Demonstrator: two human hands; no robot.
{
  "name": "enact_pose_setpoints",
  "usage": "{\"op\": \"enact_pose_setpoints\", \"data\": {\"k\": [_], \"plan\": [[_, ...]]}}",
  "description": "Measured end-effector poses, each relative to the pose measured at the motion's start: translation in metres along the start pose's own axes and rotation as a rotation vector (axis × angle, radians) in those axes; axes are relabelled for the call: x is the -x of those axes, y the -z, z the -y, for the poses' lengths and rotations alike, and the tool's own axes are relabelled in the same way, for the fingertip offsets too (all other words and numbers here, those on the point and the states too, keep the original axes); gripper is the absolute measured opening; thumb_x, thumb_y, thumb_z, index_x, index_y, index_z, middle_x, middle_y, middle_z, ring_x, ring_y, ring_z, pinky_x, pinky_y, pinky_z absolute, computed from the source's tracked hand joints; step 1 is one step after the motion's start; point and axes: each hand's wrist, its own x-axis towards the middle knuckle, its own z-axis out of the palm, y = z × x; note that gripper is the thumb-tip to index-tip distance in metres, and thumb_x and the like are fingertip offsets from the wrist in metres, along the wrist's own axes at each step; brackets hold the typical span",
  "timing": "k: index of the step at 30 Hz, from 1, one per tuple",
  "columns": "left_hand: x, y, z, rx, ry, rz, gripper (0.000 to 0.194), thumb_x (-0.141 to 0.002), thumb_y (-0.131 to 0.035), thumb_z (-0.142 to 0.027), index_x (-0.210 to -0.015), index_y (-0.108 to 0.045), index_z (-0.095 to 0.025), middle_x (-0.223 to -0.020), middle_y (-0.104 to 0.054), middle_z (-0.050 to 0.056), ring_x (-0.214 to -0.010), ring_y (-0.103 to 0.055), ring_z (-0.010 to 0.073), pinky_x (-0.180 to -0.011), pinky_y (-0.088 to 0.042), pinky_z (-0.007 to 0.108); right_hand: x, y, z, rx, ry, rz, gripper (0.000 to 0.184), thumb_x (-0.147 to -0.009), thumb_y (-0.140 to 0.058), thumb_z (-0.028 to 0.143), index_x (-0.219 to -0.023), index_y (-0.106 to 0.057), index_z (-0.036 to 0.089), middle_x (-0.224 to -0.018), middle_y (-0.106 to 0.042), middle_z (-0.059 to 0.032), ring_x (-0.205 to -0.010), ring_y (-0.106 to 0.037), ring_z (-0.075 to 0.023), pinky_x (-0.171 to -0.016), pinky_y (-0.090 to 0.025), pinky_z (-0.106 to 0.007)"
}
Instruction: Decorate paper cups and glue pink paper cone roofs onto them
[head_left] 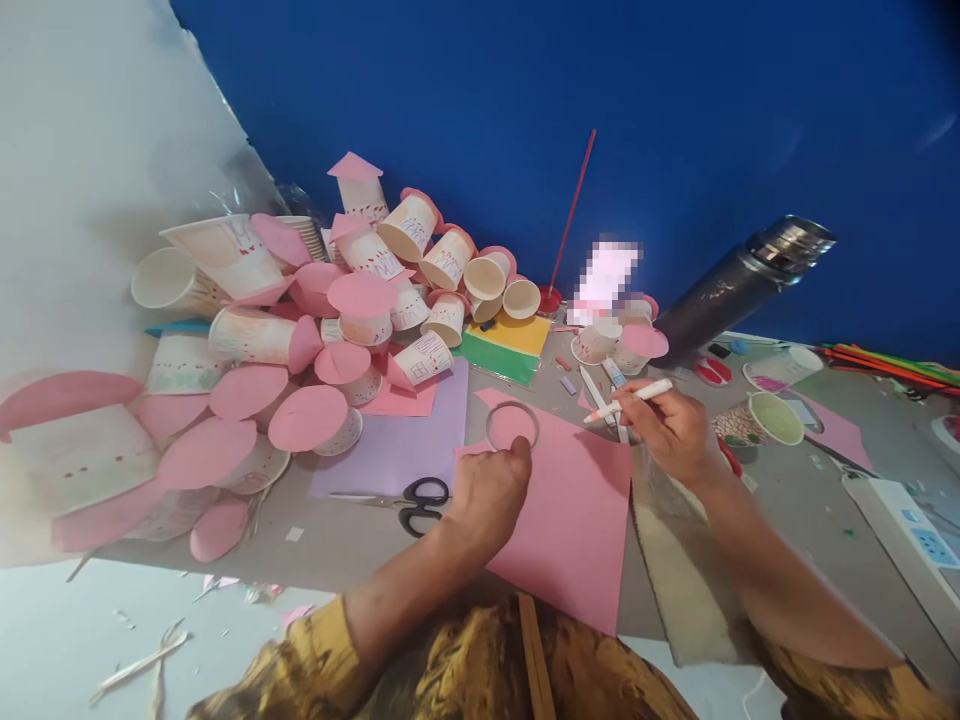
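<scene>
My left hand (489, 490) rests on a pink paper sheet (577, 520), fingers curled against a clear round ring (512, 425) that lies on the sheet. My right hand (670, 428) hovers just right of it, closed around a white marker (628, 399) whose orange tip points left toward the ring. Black-handled scissors (416, 500) lie left of my left hand, on the edge of a lilac paper sheet (397, 450).
A big heap of paper cups with pink paper lids (322, 310) fills the left. A dark metal flask (739, 285) leans at right, beside a green-rimmed cup (772, 418), coloured sticks (892, 365) and stacked coloured paper (510, 345). Blue wall behind.
</scene>
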Motion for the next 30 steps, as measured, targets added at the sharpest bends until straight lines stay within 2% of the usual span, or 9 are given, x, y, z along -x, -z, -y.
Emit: {"op": "enact_pose_setpoints", "data": {"k": [4,6,8,11,15,17,20,25,30], "plan": [[0.034,0.01,0.032,-0.04,0.187,-0.093,0.018,-0.098,-0.047,-0.018,-0.1,-0.065,-0.02,-0.06,-0.068,0.005,-0.057,-0.07,0.0252,-0.05,-0.029,0.029,0.014,0.003,-0.013,0.044,0.017,-0.079,0.029,-0.097,-0.057,0.041,-0.109,-0.074,0.021,-0.07,-0.073,-0.0003,-0.05,-0.061,-0.014,-0.054,-0.049,-0.027],[0.048,0.008,0.052,-0.089,0.287,-0.127,0.023,-0.101,-0.043,-0.028,-0.098,-0.066,-0.022,-0.056,-0.065,0.006,-0.054,-0.067,0.0263,-0.05,-0.024,0.03,0.016,0.001,-0.019,0.057,0.036,-0.08,0.028,-0.097,-0.055,0.034,-0.115,-0.073,0.024,-0.075,-0.076,-0.0002,-0.052,-0.064,-0.0148,-0.056,-0.051,-0.028],[0.057,0.001,0.07,-0.11,0.345,-0.131,0.027,-0.101,-0.041,-0.029,-0.098,-0.067,-0.021,-0.058,-0.066,0.008,-0.052,-0.065,0.0265,-0.05,-0.022,0.031,0.013,-0.004,-0.022,0.075,0.088,-0.039,0.029,-0.097,-0.051,0.025,-0.117,-0.073,0.026,-0.086,-0.079,-0.0015,-0.062,-0.07,-0.0168,-0.062,-0.054,-0.029],[0.063,-0.012,0.085,-0.137,0.384,-0.116,0.033,-0.1,-0.038,-0.028,-0.1,-0.069,-0.02,-0.058,-0.065,0.01,-0.051,-0.063,0.0278,-0.05,-0.024,0.032,0.0,-0.017,-0.021,0.217,0.217,0.098,0.034,-0.098,-0.046,0.016,-0.12,-0.071,0.025,-0.104,-0.079,-0.005,-0.091,-0.074,-0.0213,-0.079,-0.055,-0.032],[0.063,-0.014,0.083,-0.046,0.421,-0.12,0.034,-0.101,-0.036,-0.029,-0.116,-0.066,-0.019,-0.065,-0.069,0.008,-0.054,-0.064,0.0264,-0.051,-0.025,0.032,-0.03,-0.04,-0.017,0.608,0.308,0.302,0.041,-0.094,-0.047,0.007,-0.125,-0.068,0.022,-0.102,-0.075,-0.0094,-0.098,-0.067,-0.0254,-0.072,-0.045,-0.032],[0.059,-0.01,0.077,0.046,0.384,-0.166,0.03,-0.102,-0.039,-0.03,-0.112,-0.065,-0.021,-0.075,-0.072,0.008,-0.066,-0.068,0.0263,-0.053,-0.031,0.032,-0.044,-0.051,-0.015,0.741,0.326,0.408,0.042,-0.094,-0.048,0.006,-0.129,-0.065,0.021,-0.102,-0.072,-0.0111,-0.099,-0.063,-0.0261,-0.069,-0.04,-0.031],[0.049,-0.003,0.066,0.089,0.241,-0.231,0.024,-0.101,-0.046,-0.032,-0.1,-0.067,-0.02,-0.094,-0.069,0.01,-0.092,-0.067,0.0278,-0.065,-0.043,0.034,-0.06,-0.062,-0.013,0.831,0.333,0.512,0.04,-0.094,-0.05,0.009,-0.131,-0.062,0.02,-0.106,-0.068,-0.0138,-0.103,-0.059,-0.0269,-0.064,-0.033,-0.031],[0.026,-0.004,0.055,0.004,0.177,-0.215,0.027,-0.095,-0.058,-0.039,-0.103,-0.068,-0.016,-0.101,-0.061,0.013,-0.097,-0.061,0.0319,-0.074,-0.048,0.039,-0.067,-0.071,-0.011,0.843,0.316,0.542,0.034,-0.094,-0.054,0.014,-0.126,-0.064,0.018,-0.11,-0.065,-0.0165,-0.103,-0.056,-0.0281,-0.062,-0.03,-0.031],[0.018,-0.01,0.055,0.129,0.129,-0.264,0.01,-0.091,-0.056,-0.023,-0.088,-0.064,-0.017,-0.096,-0.061,0.012,-0.095,-0.059,0.0301,-0.08,-0.047,0.041,-0.061,-0.073,-0.01,0.834,0.262,0.513,0.047,-0.095,-0.051,0.014,-0.141,-0.054,0.019,-0.116,-0.065,-0.0175,-0.103,-0.058,-0.0289,-0.066,-0.035,-0.031]]}}
